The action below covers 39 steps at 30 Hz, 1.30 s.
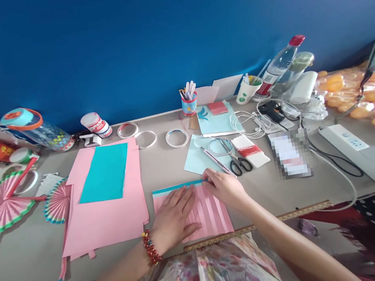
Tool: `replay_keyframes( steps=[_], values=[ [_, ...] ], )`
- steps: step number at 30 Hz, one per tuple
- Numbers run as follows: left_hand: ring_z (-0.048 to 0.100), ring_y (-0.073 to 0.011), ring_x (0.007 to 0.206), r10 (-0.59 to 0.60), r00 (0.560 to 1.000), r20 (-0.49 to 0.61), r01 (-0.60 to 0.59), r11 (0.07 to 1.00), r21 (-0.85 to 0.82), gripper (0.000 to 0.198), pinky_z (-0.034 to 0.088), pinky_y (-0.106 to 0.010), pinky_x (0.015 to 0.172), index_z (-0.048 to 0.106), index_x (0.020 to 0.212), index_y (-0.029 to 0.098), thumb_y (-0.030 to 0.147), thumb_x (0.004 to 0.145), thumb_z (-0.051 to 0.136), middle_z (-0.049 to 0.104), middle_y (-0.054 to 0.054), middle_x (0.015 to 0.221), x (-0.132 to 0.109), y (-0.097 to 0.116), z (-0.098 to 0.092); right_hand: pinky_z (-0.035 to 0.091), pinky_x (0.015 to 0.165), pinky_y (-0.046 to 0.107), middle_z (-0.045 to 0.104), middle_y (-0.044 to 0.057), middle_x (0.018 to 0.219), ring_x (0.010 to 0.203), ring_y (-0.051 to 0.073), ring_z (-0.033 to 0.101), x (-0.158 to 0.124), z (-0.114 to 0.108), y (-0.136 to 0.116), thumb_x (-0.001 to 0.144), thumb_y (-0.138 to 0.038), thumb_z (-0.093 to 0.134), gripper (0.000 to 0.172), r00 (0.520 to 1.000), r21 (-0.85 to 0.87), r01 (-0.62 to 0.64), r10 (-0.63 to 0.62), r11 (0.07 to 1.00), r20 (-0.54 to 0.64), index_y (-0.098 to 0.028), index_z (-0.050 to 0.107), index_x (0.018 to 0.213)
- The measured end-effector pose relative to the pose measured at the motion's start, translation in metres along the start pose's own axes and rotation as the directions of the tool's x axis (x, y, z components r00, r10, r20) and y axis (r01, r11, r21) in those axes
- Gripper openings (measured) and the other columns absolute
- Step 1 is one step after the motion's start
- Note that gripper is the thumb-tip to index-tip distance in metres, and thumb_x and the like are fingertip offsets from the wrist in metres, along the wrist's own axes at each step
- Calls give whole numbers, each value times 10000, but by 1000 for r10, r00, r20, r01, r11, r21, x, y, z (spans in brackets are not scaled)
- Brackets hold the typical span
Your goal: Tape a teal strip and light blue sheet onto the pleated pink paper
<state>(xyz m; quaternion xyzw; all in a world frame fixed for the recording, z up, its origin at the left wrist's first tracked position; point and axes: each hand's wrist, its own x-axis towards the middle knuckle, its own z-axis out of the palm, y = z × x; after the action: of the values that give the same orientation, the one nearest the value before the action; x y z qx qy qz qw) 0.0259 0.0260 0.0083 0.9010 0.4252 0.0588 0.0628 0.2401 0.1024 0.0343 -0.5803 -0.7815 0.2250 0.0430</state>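
A pink sheet of paper (209,213) lies in front of me, with upright pleat creases across its right part and a blue strip along its top edge. My left hand (174,217) rests flat on the sheet's left part, fingers stretched out. At the top edge, right of the left fingers, my right hand (224,187) has its fingers curled and pinched on the paper. The right fingertips are partly hidden. Just beyond that hand lie a pen (218,161) and black-handled scissors (241,165) on light blue paper (193,155).
To the left, a turquoise sheet (105,173) lies on pink sheets (106,226), beside pleated paper fans (2,207). Tape rolls (177,138), a pen cup (190,105) and bottles (279,67) stand toward the blue wall. A phone (290,154) and power strip (350,144) are right.
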Motion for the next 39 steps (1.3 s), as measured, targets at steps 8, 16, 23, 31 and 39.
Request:
replay_keyframes(
  steps=[8,16,23,31,39],
  values=[
    [331,-310,1392,44,999,-26,-45,998,-47,778,306,-467,1129,303,1510,161,644,914,426,363,-109,1545,3,-5,-8,359,612,280,644,52,1011,868,195,551,-27,14,5,939,-155,460,353,964,-247,236,-259,940,-67,-275,610,1235],
    [371,-298,1368,50,998,-35,-53,994,-100,656,349,-465,1116,443,1435,185,608,935,417,466,-105,1467,3,-8,-15,402,724,360,635,58,1088,897,222,497,-38,25,16,926,-126,519,438,932,-418,258,-338,871,-129,-282,562,1333],
    [172,-300,1474,90,996,-20,-89,996,13,852,130,-522,1193,171,1551,175,717,907,298,243,-82,1598,9,-3,-3,411,753,357,633,60,1073,888,219,502,-42,26,15,918,-127,527,363,918,-404,252,-349,880,-187,-251,619,1247],
    [180,-293,1476,80,996,-30,-78,996,48,830,134,-508,1194,171,1551,198,703,911,327,222,-86,1605,5,-5,-9,444,852,365,638,92,1116,991,234,535,-54,23,32,937,-176,480,279,870,-252,283,-358,926,-339,-188,660,1150],
    [190,-284,1475,131,990,-46,-131,991,-1,822,148,-503,1192,216,1542,214,712,900,346,239,-103,1597,20,1,-4,427,935,372,640,98,1102,1009,235,541,-33,-6,55,977,-240,434,287,845,-193,161,-236,968,-479,-179,653,1153]
  ],
)
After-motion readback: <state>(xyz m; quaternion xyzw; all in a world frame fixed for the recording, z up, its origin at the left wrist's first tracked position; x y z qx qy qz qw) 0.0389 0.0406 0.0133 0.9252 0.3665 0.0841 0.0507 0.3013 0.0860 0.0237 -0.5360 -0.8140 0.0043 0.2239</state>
